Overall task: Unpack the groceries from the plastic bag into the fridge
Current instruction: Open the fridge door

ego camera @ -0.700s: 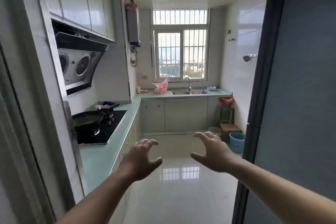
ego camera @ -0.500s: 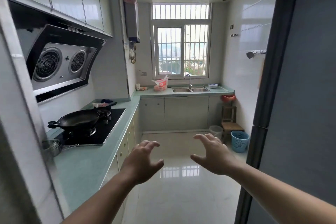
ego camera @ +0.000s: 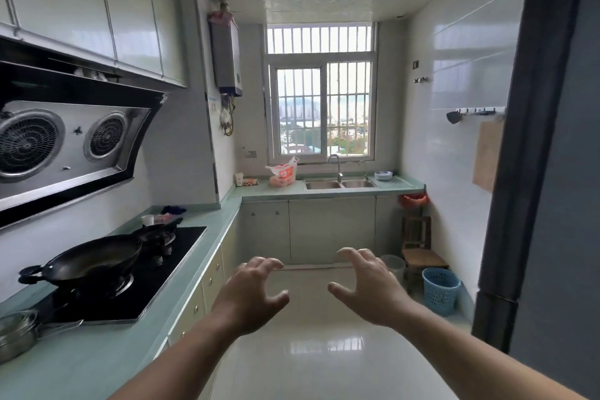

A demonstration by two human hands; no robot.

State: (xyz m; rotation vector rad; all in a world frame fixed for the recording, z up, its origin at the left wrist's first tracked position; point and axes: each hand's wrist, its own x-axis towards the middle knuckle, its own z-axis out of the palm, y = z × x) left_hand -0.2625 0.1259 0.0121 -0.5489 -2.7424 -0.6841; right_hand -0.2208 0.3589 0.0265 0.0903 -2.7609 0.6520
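Note:
A white and red plastic bag (ego camera: pixel 283 172) with groceries stands on the far counter, left of the sink (ego camera: pixel 339 184), below the window. The tall dark grey fridge (ego camera: pixel 552 172) fills the right edge of the view, its doors closed. My left hand (ego camera: pixel 251 294) and my right hand (ego camera: pixel 368 286) are stretched out in front of me over the floor, fingers spread and curled, holding nothing. Both hands are far from the bag and left of the fridge.
A teal counter (ego camera: pixel 97 357) runs along the left with a black hob and a wok (ego camera: pixel 87 261); a metal pot (ego camera: pixel 16 334) sits near me. A blue basket (ego camera: pixel 440 291), a wooden stool (ego camera: pixel 418 247) and a white bin (ego camera: pixel 394 265) stand at the far right on the glossy floor.
The view has advanced into the kitchen past the doorway; the hob, wok and range hood now show fully on the left. My hands stay open in front of me.

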